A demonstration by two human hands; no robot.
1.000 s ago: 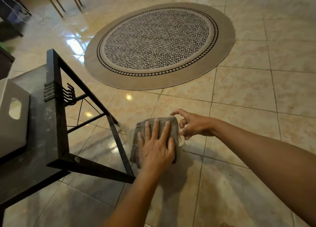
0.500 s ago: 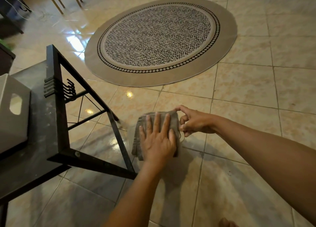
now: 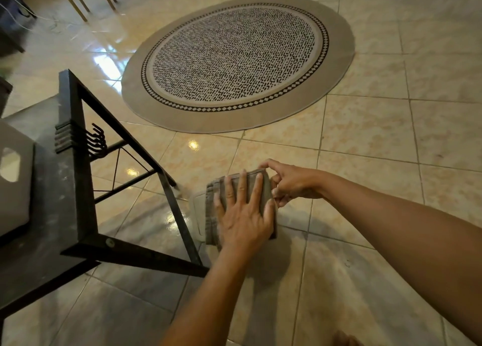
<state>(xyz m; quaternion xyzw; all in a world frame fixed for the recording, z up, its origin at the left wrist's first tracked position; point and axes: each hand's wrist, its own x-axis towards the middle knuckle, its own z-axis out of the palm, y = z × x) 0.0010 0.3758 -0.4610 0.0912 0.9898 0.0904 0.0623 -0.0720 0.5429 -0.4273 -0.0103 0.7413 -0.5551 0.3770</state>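
Note:
A folded grey-brown cloth (image 3: 211, 215) lies under my left hand (image 3: 245, 215), which presses flat on top of it with straight, spread fingers. My right hand (image 3: 292, 184) pinches the cloth's right edge near its far corner, fingers curled. A pale rounded object (image 3: 198, 210) shows under the cloth's left side; I cannot tell what it is. Most of the cloth is hidden by my left hand.
A black metal-framed table (image 3: 75, 189) with a row of hooks (image 3: 94, 139) stands at the left, a white box with a handle hole (image 3: 13, 178) on it. A round patterned rug (image 3: 234, 59) lies beyond on the tiled floor. Wooden chair legs (image 3: 78, 1) stand far left.
My left hand stays flat on the cloth. My right hand has closed in a little on the cloth's right edge. The view has shifted slightly.

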